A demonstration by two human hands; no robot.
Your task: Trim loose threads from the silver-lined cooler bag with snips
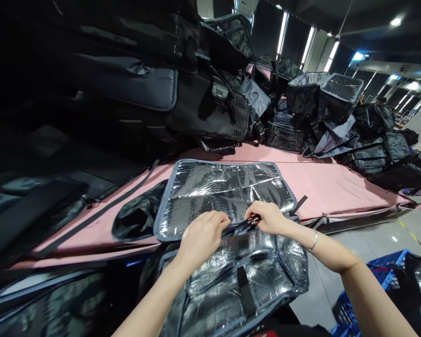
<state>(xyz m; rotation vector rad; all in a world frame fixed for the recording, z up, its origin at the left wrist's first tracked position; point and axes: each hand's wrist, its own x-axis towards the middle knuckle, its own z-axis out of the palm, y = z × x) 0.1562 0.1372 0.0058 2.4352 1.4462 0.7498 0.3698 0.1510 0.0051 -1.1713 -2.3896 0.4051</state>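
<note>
An insulated bag with shiny silver lining lies open in front of me, its blue-grey-edged lid folded back on the pink-covered table. My left hand is closed on the dark fabric edge of the bag, at the fold between lid and body. Just to the right, my right hand is pinched around a small, dark, shiny thing at the same fold. Its kind is too small and hidden to tell. A black strap crosses the silver lining.
Black bags are piled high at the left and back. Open silver-lined bags stand stacked farther off. A camouflage piece lies left of the lid. Blue crates stand on the floor at right, beside the pink table.
</note>
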